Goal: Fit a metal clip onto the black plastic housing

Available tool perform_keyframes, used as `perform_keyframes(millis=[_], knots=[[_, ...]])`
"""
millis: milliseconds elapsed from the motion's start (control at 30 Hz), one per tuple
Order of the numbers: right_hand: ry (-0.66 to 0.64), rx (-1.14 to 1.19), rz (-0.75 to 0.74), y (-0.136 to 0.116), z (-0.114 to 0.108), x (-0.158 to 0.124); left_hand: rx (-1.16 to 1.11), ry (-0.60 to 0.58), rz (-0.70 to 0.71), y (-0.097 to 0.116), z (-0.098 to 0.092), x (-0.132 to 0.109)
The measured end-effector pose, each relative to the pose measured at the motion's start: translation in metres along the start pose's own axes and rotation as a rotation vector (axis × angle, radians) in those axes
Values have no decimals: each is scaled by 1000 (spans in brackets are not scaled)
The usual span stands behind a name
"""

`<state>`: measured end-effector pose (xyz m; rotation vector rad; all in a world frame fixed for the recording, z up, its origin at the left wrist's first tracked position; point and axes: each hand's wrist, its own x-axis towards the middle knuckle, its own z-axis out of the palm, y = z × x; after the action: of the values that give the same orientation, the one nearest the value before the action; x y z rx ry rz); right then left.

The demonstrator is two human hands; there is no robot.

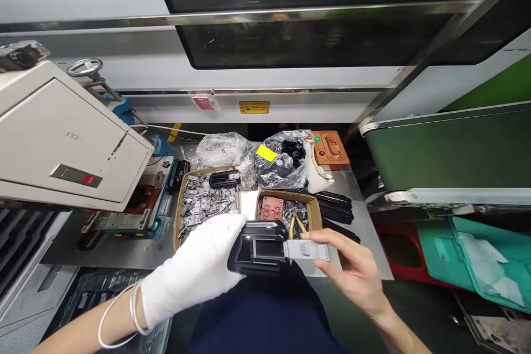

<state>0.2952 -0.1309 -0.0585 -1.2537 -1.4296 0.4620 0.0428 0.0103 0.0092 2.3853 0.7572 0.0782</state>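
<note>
Navy clothing fills the bottom of my view. Above it, my gloved left hand closes around a black housing, held over the surface, while my bare right hand pinches its grey tab. Working that tab looks like the step in hand, and it calls for a steady hold on both.

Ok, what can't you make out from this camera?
Head view:
- The left hand hides the far side of the black housing.
- The right hand covers the end of the grey part.
- The white cover hides most of the fixture.
- The grey pieces are too small to tell apart.
</note>
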Motion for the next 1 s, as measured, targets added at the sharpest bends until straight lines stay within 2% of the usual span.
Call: perform_keyframes(millis=[100,167,300,400,467,600,733,800,867,933,967,1000], knots=[[-136,-167,-216,-3,-9,8,90,-4,1,1,13,8],[-187,-271,-313,-8,-8,12,189,22,53,2,23,14],[-167,-362,-313,-17,11,9,453,137,264,-1,44,23],[-136,-393,-288,-16,24,5,584,208,361,-6,55,27],[-135,-382,-275,-11,25,3,560,210,317,-6,57,29],[-67,-398,-291,10,16,-3,346,169,129,8,47,31],[77,-408,-298,28,18,-15,356,212,112,18,42,27],[160,-306,-164,33,26,-21,415,264,139,17,44,25],[142,-45,191,36,34,-25,518,319,179,13,45,24],[-38,288,565,37,40,-25,635,334,228,8,44,24],[-140,413,681,37,42,-25,682,330,257,6,43,24],[-217,491,736,36,44,-24,709,320,282,3,42,24]])
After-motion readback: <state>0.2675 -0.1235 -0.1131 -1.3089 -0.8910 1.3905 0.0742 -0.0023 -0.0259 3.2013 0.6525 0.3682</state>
